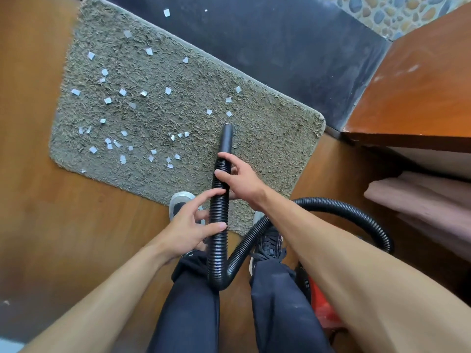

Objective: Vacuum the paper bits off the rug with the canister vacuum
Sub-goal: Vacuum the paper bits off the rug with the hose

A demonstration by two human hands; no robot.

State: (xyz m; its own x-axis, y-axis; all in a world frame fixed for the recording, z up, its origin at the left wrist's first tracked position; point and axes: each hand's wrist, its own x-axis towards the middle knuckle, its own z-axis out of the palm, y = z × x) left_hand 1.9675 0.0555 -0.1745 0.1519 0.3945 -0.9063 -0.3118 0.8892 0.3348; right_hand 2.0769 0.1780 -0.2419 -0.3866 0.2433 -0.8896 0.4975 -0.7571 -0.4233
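both hands on the black ribbed hose [218, 215]. right hand [238, 175] higher up, fingers curled round it just behind the smooth nozzle [226, 138]. left hand [190, 224] lower down, thumb and forefinger clasped against the ribs, other fingers spread loose. nozzle tip, just ahead of the right-hand grip, points down onto the grey-green rug [267, 138]. paper bits [122, 92] scattered over the pile, most well off to the left of the grip, a few just beyond the tip. below the left hand the hose bends back in a u between the legs, then loops out right. red canister vacuum [318, 299] behind the right forearm, partly hidden, on the wood floor [38, 200]
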